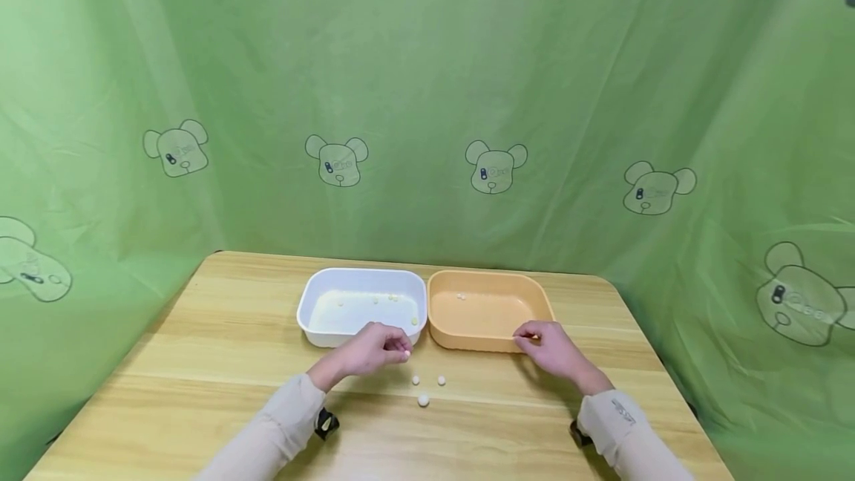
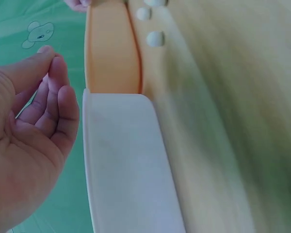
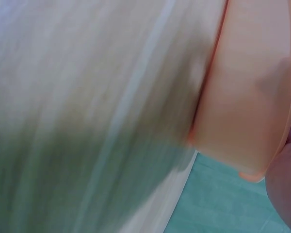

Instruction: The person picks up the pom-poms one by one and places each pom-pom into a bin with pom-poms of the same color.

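Note:
My left hand [image 1: 371, 349] hovers in front of the white bin [image 1: 320, 337], near its right front corner. Its thumb and index fingertips meet on what looks like a small pinkish ball [image 1: 407, 353], mostly hidden by the fingers; the other fingers are curled. Thumb and fingers of my right hand [image 1: 549, 347] come together on the front rim of the orange bin [image 1: 467, 341], near its right corner; the right wrist view hides the fingertips behind that rim. On the table before the bins lie a larger white ball [image 1: 424, 400] and two smaller white balls [image 1: 441, 381].
Several tiny yellowish balls [image 1: 394, 298] are scattered inside the white bin. Tiny white balls [image 1: 461, 297] sit at the back of the orange bin. Both bins stand side by side on a wooden table [image 1: 254, 295], with a green curtain [image 1: 414, 221] behind.

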Tool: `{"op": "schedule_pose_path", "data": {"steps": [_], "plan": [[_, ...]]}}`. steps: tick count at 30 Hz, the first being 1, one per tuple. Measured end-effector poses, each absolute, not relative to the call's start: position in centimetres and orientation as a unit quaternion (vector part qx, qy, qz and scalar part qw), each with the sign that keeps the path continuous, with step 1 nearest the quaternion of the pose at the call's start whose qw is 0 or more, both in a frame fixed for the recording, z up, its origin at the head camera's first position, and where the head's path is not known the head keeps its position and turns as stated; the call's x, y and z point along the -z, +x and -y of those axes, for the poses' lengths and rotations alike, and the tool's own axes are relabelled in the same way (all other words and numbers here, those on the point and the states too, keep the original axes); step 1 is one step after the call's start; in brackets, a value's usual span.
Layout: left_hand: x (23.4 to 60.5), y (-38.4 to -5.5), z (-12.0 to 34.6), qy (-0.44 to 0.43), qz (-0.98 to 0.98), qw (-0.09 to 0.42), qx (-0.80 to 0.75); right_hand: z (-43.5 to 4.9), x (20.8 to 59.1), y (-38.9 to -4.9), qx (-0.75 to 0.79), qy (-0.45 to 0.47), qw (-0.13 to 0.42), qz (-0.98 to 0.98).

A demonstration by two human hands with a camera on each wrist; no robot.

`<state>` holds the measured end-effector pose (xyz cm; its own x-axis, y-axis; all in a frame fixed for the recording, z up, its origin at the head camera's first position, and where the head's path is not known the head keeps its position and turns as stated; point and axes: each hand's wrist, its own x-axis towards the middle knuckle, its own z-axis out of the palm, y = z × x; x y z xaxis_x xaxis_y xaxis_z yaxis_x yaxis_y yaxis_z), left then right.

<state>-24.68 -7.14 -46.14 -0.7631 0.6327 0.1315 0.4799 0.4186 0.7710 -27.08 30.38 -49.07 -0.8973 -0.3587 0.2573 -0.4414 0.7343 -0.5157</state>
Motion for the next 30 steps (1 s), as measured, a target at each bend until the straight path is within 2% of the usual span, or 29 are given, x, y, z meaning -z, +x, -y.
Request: {"op": "schedule_pose_path", "data": {"steps": [10,30], "plan": [[44.8,-26.5,5.4,0.315,-0.843,0.058,-0.432,-30.6,49.1,-27.2,-0.295,0.226,0.077,0.925],[43.7,-29.2,2.2,0.296,-0.854,0.056,-0.423,-30.5,48.9,-27.2,-0.288,0.233,0.073,0.926]]}}
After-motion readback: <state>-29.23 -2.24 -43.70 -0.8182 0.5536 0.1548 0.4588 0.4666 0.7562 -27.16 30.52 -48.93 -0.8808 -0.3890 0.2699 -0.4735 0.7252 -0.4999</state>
